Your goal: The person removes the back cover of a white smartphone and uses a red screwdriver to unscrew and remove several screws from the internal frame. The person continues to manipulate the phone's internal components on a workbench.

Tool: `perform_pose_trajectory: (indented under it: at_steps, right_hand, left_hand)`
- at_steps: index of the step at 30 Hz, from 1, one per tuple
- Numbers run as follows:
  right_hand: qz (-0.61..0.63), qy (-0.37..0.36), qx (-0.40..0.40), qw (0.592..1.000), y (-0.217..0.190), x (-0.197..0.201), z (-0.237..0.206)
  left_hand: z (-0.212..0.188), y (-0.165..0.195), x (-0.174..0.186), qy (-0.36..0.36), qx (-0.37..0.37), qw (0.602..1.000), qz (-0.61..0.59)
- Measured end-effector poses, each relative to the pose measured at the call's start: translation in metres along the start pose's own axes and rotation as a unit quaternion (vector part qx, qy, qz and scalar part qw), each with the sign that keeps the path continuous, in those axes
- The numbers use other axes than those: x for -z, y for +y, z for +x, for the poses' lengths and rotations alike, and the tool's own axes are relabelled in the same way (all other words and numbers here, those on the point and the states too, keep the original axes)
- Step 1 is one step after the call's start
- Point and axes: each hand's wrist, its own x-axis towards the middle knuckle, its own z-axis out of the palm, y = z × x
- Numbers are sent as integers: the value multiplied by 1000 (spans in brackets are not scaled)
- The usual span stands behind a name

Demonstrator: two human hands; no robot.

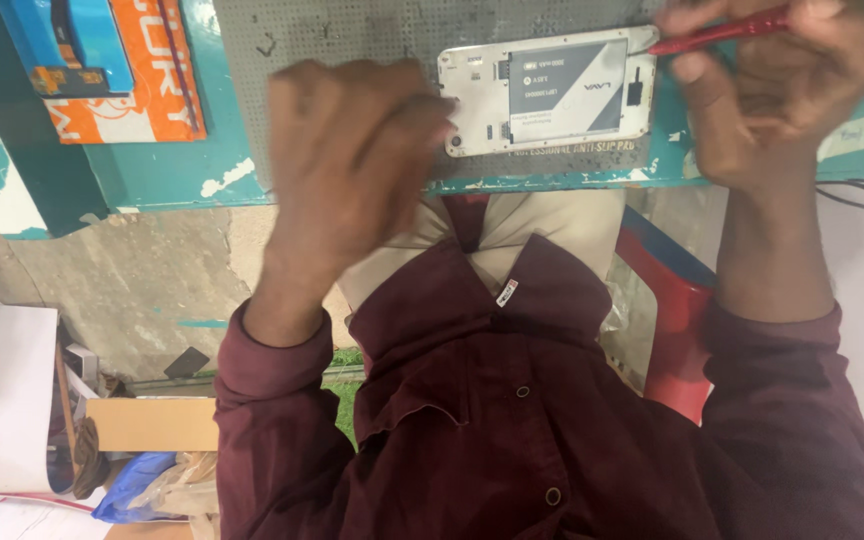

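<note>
maroon shirt sleeves and a buttoned shirt front (512, 420) are seen closest to the lens, with both forearms stretched away toward a teal workbench (152, 170). on the bench a grey perforated anti-slip mat (352, 30) is laid, and a white phone (547, 90) with its back cover off is rested on it, battery side up, near the mat's front edge.

the phone's left end is touched and steadied by the left hand (352, 160); the fingers are curled loosely against the casing and nothing is clasped, the back of the hand being turned to the camera and the wrist bent slightly inward. a slim red tool (717, 32) is pinched in the closed fingers of the right hand (772, 90), held much like a pen, its tip being brought to the phone's upper right corner. whether the tip is actually seated there cannot be told, as the point of contact is small and blurred.

the work in hand is judged to be done best if the casing is kept pressed flat on the mat so that it cannot slide, and if the tool is kept low and light so that the tip is not slipped across the battery (567, 88).

an orange and blue box (122, 70) is seen at the bench's far left, cardboard and paper lie on the floor below, and a red chair (677, 330) shows under the right elbow.
</note>
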Motion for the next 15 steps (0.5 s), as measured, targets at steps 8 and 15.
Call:
perform_pose_trajectory:
  at_steps: [8, 15]
  right_hand:
    - [13, -15, 26, 999, 4, 5, -5]
    - [9, -30, 24, 999, 2, 6, -7]
  left_hand:
    - [10, 29, -27, -57, 41, 997, 12]
    - [16, 57, -47, -51, 166, 984, 31]
